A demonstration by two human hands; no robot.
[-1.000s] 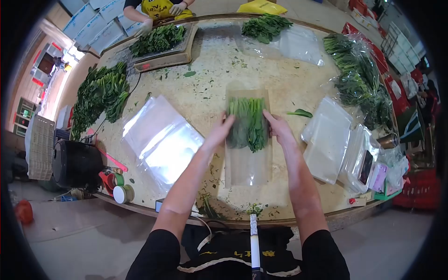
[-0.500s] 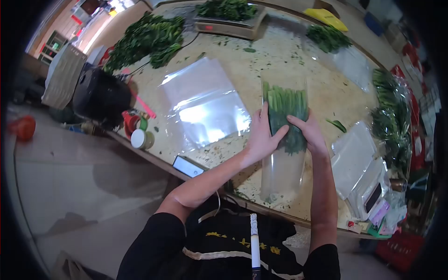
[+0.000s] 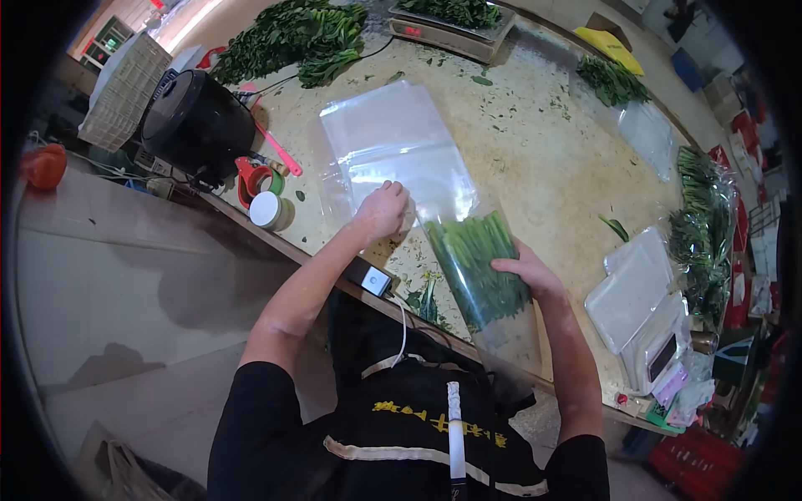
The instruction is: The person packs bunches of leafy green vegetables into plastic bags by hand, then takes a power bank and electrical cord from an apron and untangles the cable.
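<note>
A: Hands, please.
B: Right hand (image 3: 532,269), one: clasped on the right side of a clear sleeve (image 3: 516,344), thumb over the front, fingers hidden behind. Left hand (image 3: 384,209), one: fingers curled, over the near edge of a stack of clear bags (image 3: 393,134), just beside the sleeve's upper left corner. Whether it pinches anything, I cannot tell.

A: Sleeve, contents and position?
B: One bundle of greens (image 3: 484,267), stems toward the far end, leaves toward the near end. The sleeve slants across the near side of the table (image 3: 535,150), its near end reaching the table's edge.

A: Left side?
B: Jar (image 3: 267,210), white-lidded, one. Tape dispenser (image 3: 249,177), red, just behind the jar. Black container (image 3: 198,121), one. Small device (image 3: 376,281), white-faced, at the table's near edge, cable attached.

A: Right side?
B: Loose leaf (image 3: 616,228), one. Second stack of clear bags (image 3: 631,288), flat. Bagged greens (image 3: 702,225), along the right edge.

A: Far side?
B: Scale (image 3: 447,42), red-lit display, bearing leafy greens (image 3: 455,10). Larger heap of greens (image 3: 292,37), to the scale's left. Small bunch (image 3: 611,81), near a yellow bag (image 3: 610,48).
</note>
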